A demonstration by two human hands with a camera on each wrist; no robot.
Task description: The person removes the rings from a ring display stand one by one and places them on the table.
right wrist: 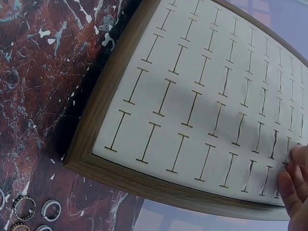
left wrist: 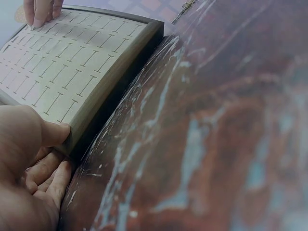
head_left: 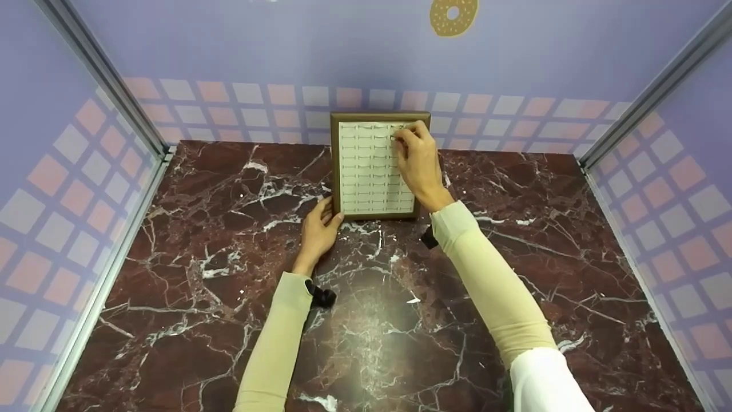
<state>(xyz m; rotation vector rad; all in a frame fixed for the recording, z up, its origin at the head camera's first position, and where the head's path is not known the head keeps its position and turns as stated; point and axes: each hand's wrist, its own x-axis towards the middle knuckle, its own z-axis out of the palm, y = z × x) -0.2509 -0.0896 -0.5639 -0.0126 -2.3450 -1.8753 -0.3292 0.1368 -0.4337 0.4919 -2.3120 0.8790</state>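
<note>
While against the tray rim (head_left: 335,166), left hand (head_left: 320,229) beside roomy marble tabletop (head_left: 189,320).

Wears on left arm a long, close-fitting left sleeve (head_left: 269,355), pale yellow-beige, plain. Wears on right arm a matching right sleeve (head_left: 492,280), creased crosswise toward elbow. Fades to paler, faintly greenish white at left cuff (head_left: 291,284) and right cuff (head_left: 454,220). Shows a white outer garment (head_left: 549,380) over upper right sleeve. Carries a small black left wrist unit (head_left: 323,297), rounded, and a black right wrist unit (head_left: 429,237), partly hidden.
</note>
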